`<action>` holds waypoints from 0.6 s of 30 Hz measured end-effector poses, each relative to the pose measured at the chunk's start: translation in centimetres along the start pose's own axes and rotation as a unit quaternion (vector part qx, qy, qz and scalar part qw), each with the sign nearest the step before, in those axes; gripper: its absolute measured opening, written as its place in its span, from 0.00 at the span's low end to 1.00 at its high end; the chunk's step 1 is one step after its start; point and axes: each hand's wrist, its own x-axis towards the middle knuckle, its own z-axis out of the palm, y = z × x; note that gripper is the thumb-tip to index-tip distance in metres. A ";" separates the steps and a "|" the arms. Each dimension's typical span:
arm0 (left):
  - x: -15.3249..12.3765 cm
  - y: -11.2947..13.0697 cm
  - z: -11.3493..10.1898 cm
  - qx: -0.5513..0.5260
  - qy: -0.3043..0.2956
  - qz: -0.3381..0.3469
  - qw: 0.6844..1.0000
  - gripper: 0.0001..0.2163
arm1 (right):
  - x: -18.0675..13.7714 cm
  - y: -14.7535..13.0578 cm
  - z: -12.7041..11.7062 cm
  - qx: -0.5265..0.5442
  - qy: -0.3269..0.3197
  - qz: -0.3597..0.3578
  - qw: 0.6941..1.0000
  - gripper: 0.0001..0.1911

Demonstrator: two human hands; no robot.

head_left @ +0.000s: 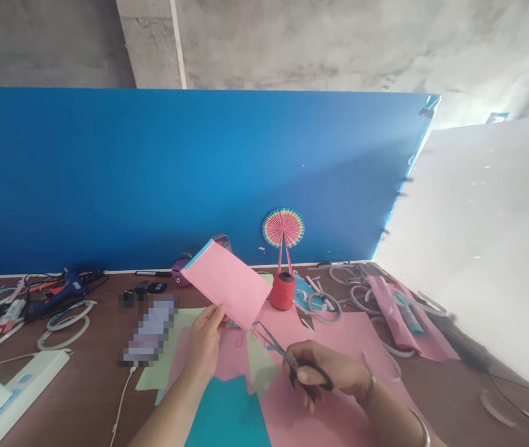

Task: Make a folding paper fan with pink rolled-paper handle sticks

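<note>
My left hand (207, 335) pinches the lower edge of a pink paper sheet (230, 282) that has a blue strip along its upper left edge. The sheet is held up, tilted, above the table. In my right hand (323, 372) is a pair of scissors (276, 344), its black handles round my fingers. The blades point up and left, close to the sheet's bottom corner; whether they touch it I cannot tell. Below lie a teal sheet (230, 413) and several pink sheets (339, 416). A red thread spool (283, 292) stands behind, with a round pleated paper fan (284, 228) rising above it.
At left are a white power strip (27, 397), a pixelated phone (150, 332) on a cable, a blue glue gun (71, 288) and coiled white strips (66, 326). At right lie a folded pink roll (392, 313) and more white coils (325, 307). A blue partition (153, 174) closes off the back.
</note>
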 end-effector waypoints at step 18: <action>-1.4 -0.1 1.3 -0.020 -0.041 -0.087 0.995 0.16 | 2.5 1.6 2.5 -0.079 0.096 -0.040 0.991 0.23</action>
